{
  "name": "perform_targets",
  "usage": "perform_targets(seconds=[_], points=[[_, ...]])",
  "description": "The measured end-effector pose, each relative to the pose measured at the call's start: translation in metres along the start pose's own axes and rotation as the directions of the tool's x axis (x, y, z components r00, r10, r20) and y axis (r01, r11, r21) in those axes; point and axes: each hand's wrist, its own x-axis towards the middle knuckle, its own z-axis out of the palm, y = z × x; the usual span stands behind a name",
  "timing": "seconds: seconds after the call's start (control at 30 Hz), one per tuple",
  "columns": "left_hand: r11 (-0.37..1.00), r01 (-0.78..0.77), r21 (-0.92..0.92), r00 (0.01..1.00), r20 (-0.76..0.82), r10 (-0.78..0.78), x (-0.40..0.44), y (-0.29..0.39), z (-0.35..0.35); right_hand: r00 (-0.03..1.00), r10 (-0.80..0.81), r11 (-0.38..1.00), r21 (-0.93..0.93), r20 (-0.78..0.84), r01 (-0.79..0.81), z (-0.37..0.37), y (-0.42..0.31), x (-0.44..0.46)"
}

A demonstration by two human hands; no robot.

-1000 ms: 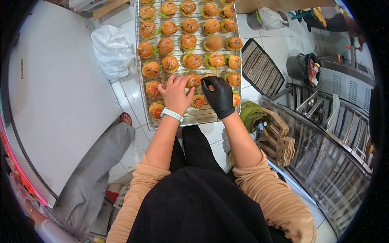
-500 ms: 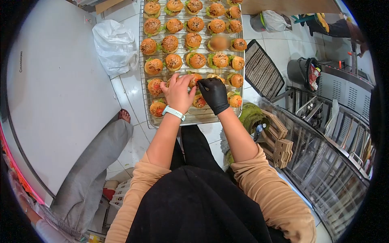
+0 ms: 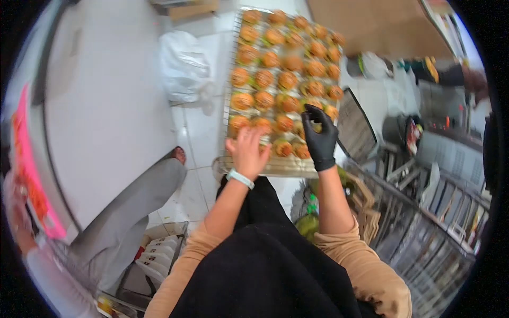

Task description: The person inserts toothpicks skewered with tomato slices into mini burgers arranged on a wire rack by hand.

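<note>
Many burgers (image 3: pixel 288 80) — likely light, soft, best held round the sides — sit on a wire rack (image 3: pixel 286 166), left hand (image 3: pixel 247 152) spread over the nearest, gloved right hand (image 3: pixel 323 139) curled, its grip unclear.

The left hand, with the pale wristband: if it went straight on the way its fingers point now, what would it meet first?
Most likely the small burgers just in front of the left hand; with the blur and the view from above, I cannot tell whether its fingers touch them.
</note>
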Motion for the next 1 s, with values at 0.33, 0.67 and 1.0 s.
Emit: perform_targets(seconds=[0.33, 0.67, 1.0], points=[[0.963, 0.267, -0.028, 0.937, -0.227, -0.266, -0.104, -0.079, -0.094, 0.547, -0.830, 0.408, 0.545, -0.113, 0.733, 0.171, -0.356, 0.030], [0.938, 0.333, -0.098, 0.858, -0.382, -0.345, -0.140, -0.102, -0.129, 0.519, -0.823, 0.513, -0.090, 0.230, 0.853, 0.275, -0.457, 0.040], [0.283, -0.255, -0.924, 0.677, -0.380, -0.630, -0.075, -0.032, -0.242, 0.705, -0.445, 0.795, 0.606, 0.552, 0.028, 0.134, -0.259, -0.035]])
